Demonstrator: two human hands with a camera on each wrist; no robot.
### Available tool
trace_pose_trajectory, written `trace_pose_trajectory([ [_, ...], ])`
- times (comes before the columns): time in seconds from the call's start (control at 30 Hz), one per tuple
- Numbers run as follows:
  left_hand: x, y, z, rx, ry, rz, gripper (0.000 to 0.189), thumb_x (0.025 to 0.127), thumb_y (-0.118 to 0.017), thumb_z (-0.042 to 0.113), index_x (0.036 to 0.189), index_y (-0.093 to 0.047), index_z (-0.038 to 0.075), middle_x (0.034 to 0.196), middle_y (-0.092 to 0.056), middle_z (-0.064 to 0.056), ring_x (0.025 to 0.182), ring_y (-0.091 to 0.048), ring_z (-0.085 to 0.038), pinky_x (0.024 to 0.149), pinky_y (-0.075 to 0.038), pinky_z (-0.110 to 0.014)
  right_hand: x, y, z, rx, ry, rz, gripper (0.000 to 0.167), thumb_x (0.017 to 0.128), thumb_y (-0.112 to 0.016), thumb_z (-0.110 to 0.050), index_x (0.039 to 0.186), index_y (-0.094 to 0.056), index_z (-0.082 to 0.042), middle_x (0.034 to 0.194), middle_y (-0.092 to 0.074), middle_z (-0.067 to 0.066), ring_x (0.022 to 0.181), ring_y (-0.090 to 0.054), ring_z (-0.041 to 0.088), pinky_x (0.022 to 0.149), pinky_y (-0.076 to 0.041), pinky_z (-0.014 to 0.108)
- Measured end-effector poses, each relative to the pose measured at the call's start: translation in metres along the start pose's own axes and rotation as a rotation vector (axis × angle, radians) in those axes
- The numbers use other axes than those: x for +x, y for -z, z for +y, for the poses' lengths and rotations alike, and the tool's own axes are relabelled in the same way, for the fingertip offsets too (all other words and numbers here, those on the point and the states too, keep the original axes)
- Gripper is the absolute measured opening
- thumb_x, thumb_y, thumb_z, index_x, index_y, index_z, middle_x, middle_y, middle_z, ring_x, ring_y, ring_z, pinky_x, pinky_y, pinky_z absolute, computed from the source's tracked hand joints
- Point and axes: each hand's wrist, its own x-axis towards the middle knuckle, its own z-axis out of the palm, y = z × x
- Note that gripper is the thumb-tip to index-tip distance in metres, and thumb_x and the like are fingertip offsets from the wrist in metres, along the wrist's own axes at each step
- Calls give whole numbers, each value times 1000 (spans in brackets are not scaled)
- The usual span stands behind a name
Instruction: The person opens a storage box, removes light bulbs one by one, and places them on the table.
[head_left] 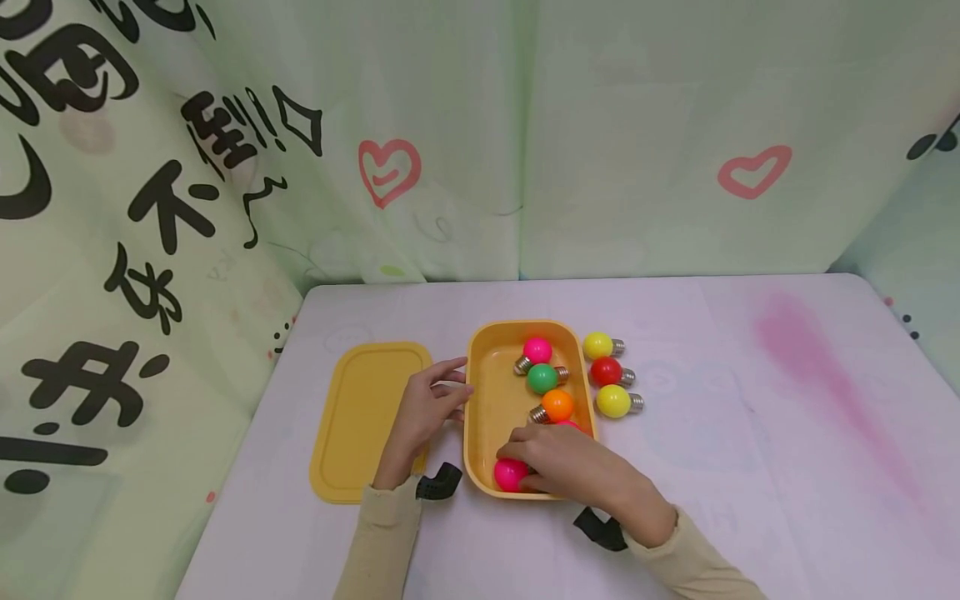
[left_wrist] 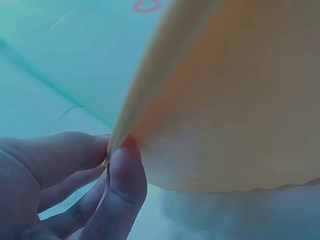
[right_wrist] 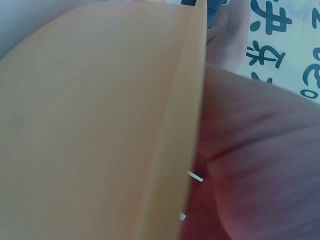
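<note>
A yellow tray point(head_left: 487, 417) stands on the table, its outer wall filling much of both wrist views. With thumb and fingers, my left hand point(head_left: 427, 408) pinches the tray's left rim; the left wrist view shows the rim between them. My right hand point(head_left: 573, 467) reaches over the near right wall and grips a pink bulb point(head_left: 511, 474) in the near part of the tray. The bulb's base is hidden by the hand. Farther up inside lie another pink bulb point(head_left: 537, 350), a green bulb point(head_left: 542, 379) and an orange bulb point(head_left: 557, 406). Another pink piece point(head_left: 570, 424) is mostly covered by the right hand.
Outside the tray's right wall lie a far yellow bulb point(head_left: 597, 346), a red bulb point(head_left: 606, 371) and a nearer yellow bulb point(head_left: 613, 401). A flat yellow lid point(head_left: 360, 417) lies left of the tray, partly under the left forearm. A printed curtain point(head_left: 637, 167) hangs behind the table.
</note>
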Motion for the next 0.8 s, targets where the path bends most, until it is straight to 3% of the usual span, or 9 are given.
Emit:
trace_pose_trajectory([
  [0.3, 0, 1, -1, -35, -11, -15, 47, 90, -71, 7, 136, -60, 11, 112, -63, -14, 85, -68, -22, 65, -61, -30, 2, -2, 0, 33, -1, -1, 32, 85, -79, -28, 113, -72, -15, 94, -68, -4, 83, -60, 10, 79, -56, 25],
  [0.8, 0, 2, -1, -32, -11, -20, 47, 91, -71, 8, 137, -60, 12, 112, -64, -14, 84, -68, -22, 65, -61, -29, 0, -2, 0, -2, 51, 39, 32, 88, -76, -29, 118, -71, -15, 101, -69, -1, 91, -63, 13, 84, -57, 27],
])
